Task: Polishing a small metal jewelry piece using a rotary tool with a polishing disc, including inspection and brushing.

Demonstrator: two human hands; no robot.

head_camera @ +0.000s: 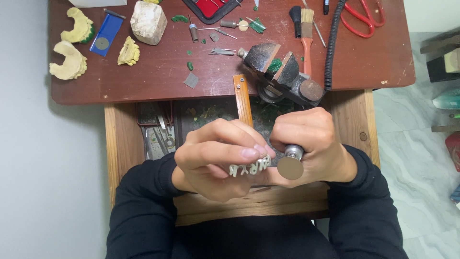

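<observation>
My left hand point(215, 158) pinches a small silvery metal piece shaped like a row of letters point(248, 168) between thumb and fingers. My right hand point(311, 144) is wrapped around a rotary handpiece point(292, 153). Its flat round sanding disc point(290, 168) faces the camera, right beside the metal piece. Both hands are held over an open wooden drawer point(120, 144), just in front of a wooden bench pin point(242, 98) that sticks out from the desk edge.
A dark metal vise point(282, 72) sits on the red-brown desk point(143, 81). Yellow dental casts point(72, 62), a white stone block point(148, 21), a blue card point(106, 33), a brush point(306, 33), red scissors point(364, 17) and a coiled black cord point(330, 48) lie around it.
</observation>
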